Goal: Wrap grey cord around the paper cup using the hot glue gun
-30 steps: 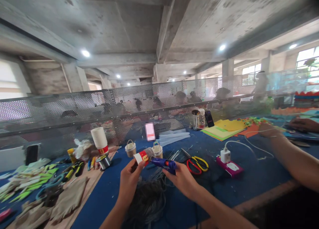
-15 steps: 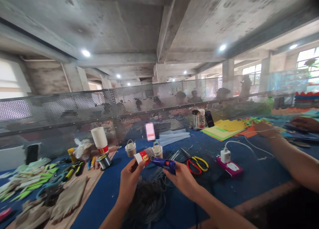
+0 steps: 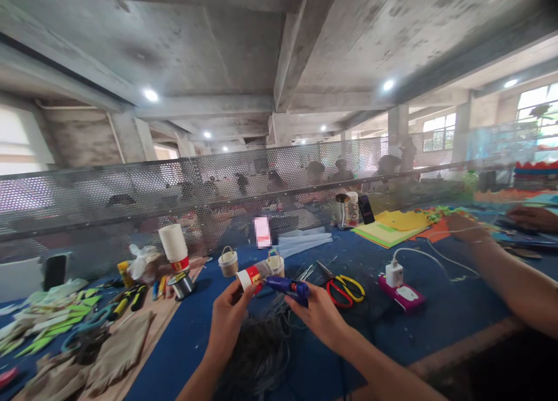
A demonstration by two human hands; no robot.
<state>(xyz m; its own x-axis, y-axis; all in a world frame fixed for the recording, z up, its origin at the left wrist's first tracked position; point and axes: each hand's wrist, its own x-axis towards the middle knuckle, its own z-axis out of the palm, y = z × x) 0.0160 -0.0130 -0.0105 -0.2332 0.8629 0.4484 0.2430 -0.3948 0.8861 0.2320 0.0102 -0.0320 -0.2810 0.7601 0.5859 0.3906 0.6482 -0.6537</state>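
Observation:
A paper cup (image 3: 249,278), white and red with a grey band of cord round one end, lies sideways in my left hand (image 3: 230,311), whose fingers are closed on it. My right hand (image 3: 320,315) grips a blue glue gun (image 3: 285,287), its nozzle close to the cup's grey-wrapped end; whether they touch I cannot tell. Just behind the cup stand two small pale buckets with handles, one bucket (image 3: 228,262) at the left, the other bucket (image 3: 276,264) partly hidden. Below my hands spreads a tangle of dark grey cord (image 3: 257,354).
Red-and-yellow scissors (image 3: 346,289) and a purple power strip (image 3: 401,293) lie to the right. Stacked paper cups (image 3: 173,244), a wire spool (image 3: 182,285) and gloves (image 3: 120,346) are at the left. Another person's arm (image 3: 501,267) reaches over coloured sheets (image 3: 392,228). A perforated screen (image 3: 235,197) stands behind.
The cup in my left hand has shifted and turned very slightly. My right hand keeps the glue gun in nearly the same place.

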